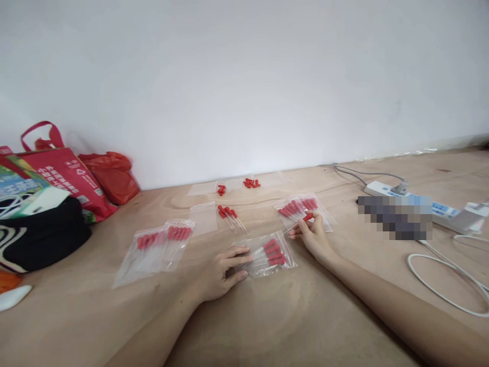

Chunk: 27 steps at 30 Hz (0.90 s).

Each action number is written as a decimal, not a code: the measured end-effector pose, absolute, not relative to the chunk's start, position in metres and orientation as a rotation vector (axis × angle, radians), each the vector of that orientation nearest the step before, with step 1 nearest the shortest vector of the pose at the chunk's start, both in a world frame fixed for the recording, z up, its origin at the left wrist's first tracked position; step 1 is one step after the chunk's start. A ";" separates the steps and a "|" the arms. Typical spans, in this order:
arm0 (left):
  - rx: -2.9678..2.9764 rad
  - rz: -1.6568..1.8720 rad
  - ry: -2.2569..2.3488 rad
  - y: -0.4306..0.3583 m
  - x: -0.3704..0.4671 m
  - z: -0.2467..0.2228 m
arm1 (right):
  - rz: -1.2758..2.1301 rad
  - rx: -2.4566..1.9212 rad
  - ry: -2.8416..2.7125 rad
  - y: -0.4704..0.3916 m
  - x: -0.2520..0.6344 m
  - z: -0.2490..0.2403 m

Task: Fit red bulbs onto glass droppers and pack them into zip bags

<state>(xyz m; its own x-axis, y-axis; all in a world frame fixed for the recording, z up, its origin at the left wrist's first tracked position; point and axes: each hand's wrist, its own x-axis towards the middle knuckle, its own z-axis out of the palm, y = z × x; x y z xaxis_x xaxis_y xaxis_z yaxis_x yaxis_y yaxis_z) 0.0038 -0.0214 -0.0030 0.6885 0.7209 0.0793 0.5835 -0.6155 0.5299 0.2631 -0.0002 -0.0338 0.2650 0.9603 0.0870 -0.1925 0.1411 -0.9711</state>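
Note:
My left hand, its fingers apart, rests on the closed end of a clear plastic bag that holds several red-topped droppers. My right hand pinches one dropper by its red bulb, its thin tip pointing down-left toward the bag's right edge. Just beyond that hand lie filled bags of red-topped droppers. Loose droppers lie fanned in the middle, beside an empty clear bag. More filled bags overlap at the left.
Small red bulbs lie in two groups near the wall. Red bags and a black pouch stand at the left. On the right are a power strip, a pixelated dark object and a looped white cable.

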 end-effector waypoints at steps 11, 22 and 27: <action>2.439 0.354 1.025 -0.021 0.005 -0.003 | 1.113 -1.055 -0.822 -0.001 0.260 -0.037; 2.463 0.350 1.046 -0.024 0.007 0.002 | 1.152 -1.115 -0.783 -0.008 0.267 -0.030; 2.481 0.323 1.029 -0.024 0.007 0.003 | 1.225 -1.101 -0.875 -0.012 0.256 -0.028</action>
